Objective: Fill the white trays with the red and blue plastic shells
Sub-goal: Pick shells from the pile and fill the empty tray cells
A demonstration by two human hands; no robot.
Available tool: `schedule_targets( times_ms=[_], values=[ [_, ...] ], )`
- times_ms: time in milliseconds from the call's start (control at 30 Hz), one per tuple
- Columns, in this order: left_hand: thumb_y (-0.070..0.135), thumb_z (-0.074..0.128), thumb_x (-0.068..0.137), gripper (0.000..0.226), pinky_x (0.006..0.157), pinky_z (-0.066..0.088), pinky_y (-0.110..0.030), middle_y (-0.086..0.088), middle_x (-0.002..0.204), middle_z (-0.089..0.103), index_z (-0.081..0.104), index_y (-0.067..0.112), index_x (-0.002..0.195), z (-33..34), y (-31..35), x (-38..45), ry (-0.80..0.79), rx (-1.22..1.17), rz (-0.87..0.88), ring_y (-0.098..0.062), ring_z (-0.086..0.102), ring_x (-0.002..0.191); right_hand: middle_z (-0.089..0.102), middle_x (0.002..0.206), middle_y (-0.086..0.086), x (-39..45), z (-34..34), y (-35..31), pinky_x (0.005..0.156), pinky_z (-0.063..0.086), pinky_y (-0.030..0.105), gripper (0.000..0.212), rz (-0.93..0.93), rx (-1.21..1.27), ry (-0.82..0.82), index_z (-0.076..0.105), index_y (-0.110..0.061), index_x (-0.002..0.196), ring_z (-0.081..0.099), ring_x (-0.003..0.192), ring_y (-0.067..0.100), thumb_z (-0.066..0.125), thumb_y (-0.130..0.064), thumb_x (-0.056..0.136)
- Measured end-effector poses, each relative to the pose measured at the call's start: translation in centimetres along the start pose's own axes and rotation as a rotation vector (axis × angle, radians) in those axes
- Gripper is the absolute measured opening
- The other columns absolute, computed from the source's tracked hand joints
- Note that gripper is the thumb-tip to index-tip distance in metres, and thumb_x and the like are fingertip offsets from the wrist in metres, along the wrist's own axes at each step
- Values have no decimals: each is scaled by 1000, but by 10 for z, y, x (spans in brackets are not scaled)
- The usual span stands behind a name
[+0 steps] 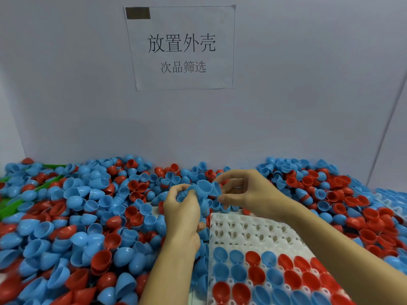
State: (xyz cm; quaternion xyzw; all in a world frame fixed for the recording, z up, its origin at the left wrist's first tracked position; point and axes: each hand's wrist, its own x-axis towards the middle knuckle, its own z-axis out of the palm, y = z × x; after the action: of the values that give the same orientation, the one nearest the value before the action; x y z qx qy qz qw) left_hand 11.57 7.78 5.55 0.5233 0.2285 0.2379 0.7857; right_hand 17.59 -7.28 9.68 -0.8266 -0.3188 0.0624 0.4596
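Shells are lying heaped across the whole bench, red and blue mixed, and both hands are working above the far edge of the white tray [248,227]. The left hand [180,208] is curling round a clump of blue shells, fingers closed on them. The right hand [244,192] is pinching the rim of one blue shell [206,188] between thumb and fingertips; that shell is sitting between the two hands, touching the left hand's clump, its open side tilted toward the camera.

Risk, as I judge it: the blue shells look nested together, so pulling one free could be dragging a second along, or letting the stack spring apart and scatter into the pile of loose shells [77,216]. A light pinch on a thin rim could also be slipping.

Nearer rows of the tray are already holding red and blue shells; the rows just below the hands are standing empty, waiting.
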Motion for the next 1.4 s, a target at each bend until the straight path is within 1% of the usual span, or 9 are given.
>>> schedule_targets(
  times_ms=[233, 333, 400, 533, 733, 867, 1000, 1167, 1400],
  values=[
    [17, 56, 100, 10, 33, 30, -21, -7, 89, 62, 64, 19, 106, 7, -9, -4, 62, -140, -131, -17, 51, 65, 74, 101, 1, -1, 30, -18, 84, 60, 31, 39, 18, -183, 88, 63, -21, 131, 72, 91, 18, 54, -11, 94],
    [15, 55, 100, 13, 40, 34, -23, -11, 97, 66, 64, 23, 107, 5, -8, -2, 78, -171, -122, -20, 54, 71, 66, 62, -6, -3, 36, -25, 68, 57, 32, 32, 14, -137, 77, 72, -37, 81, 69, 87, 40, 49, -26, 100],
    [16, 53, 101, 15, 37, 33, -22, -14, 98, 68, 64, 23, 109, 5, -9, -2, 65, -149, -93, -20, 53, 66, 68, 62, -9, 0, 37, -25, 72, 60, 32, 27, 60, -108, 105, 75, -39, 83, 72, 82, 33, 53, -39, 99],
    [13, 51, 101, 17, 34, 31, -21, -15, 93, 67, 63, 25, 103, 4, -10, -2, 40, -92, -56, -18, 48, 60, 73, 108, -1, 7, 37, -19, 90, 58, 33, 37, 197, -34, 166, 66, -17, 122, 71, 94, 13, 72, -30, 88],
    [13, 51, 101, 21, 39, 35, -24, -17, 109, 68, 63, 30, 98, 6, -12, -1, -11, -3, 22, -21, 53, 70, 75, 83, 0, 5, 37, -17, 74, 60, 21, 10, 204, 56, 220, 71, -14, 93, 73, 77, 9, 77, -17, 86],
    [15, 52, 101, 19, 36, 32, -22, -10, 92, 65, 64, 30, 98, 8, -15, 0, -100, 16, 5, -17, 47, 63, 77, 82, -1, -4, 26, -13, 69, 55, 14, 12, 206, 136, 181, 76, -15, 88, 72, 79, 6, 79, -26, 84],
    [14, 54, 100, 20, 36, 33, -22, -5, 96, 64, 66, 29, 97, 13, -19, -4, -158, 75, 4, -18, 47, 65, 77, 85, -5, -14, 12, -4, 68, 53, 15, 12, 236, 171, 177, 79, -16, 89, 71, 81, 3, 77, -27, 86],
    [12, 56, 99, 22, 34, 30, -19, -3, 98, 62, 66, 30, 90, 7, -12, 1, -164, 68, -22, -16, 47, 70, 72, 94, -9, -31, -45, 23, 76, 51, 17, 5, 250, -259, 322, 75, -21, 93, 65, 82, 1, 74, -19, 88],
    [12, 56, 99, 20, 34, 30, -19, -1, 103, 61, 67, 28, 93, 8, -8, -3, -221, 51, -45, -17, 47, 76, 73, 111, -3, -81, -106, 74, 58, 48, 9, 15, 416, -868, 27, 76, -15, 103, 58, 75, -4, 73, -11, 88]
  ],
)
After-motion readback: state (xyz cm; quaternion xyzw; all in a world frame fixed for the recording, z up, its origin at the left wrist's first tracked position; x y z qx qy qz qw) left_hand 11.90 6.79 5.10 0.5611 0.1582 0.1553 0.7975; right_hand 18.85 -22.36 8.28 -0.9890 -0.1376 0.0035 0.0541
